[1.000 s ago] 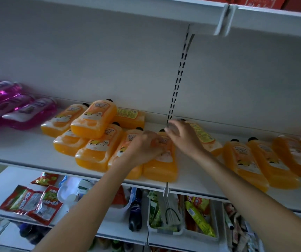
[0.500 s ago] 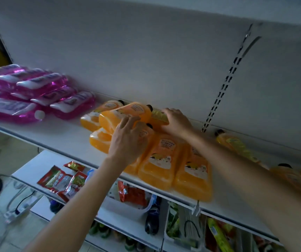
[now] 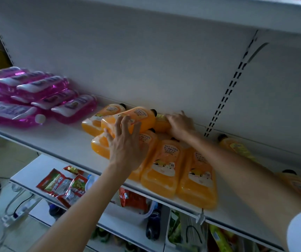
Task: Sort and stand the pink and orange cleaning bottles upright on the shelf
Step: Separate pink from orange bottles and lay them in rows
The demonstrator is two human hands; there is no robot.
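Several orange bottles (image 3: 164, 166) lie flat in a pile on the white shelf (image 3: 62, 140). My left hand (image 3: 126, 142) reaches over the pile, its straight, spread fingers touching the topmost orange bottle (image 3: 142, 115). My right hand (image 3: 180, 124) curls round another orange bottle (image 3: 161, 122) lying by the back panel. Several pink bottles (image 3: 37, 99) lie stacked on their sides at the shelf's left end. More orange bottles (image 3: 237, 146) lie flat to the right, partly behind my right arm.
The slotted upright (image 3: 228, 93) runs up the back panel on the right. A lower shelf holds red snack packets (image 3: 62, 186), a white tub (image 3: 137, 211) and a dark bottle (image 3: 153, 226). Cables and a power strip (image 3: 17, 213) lie on the floor at left.
Both hands moved left from the front bottles to the stacked ones at the back. The view swung left and the pink bottles came further into sight.
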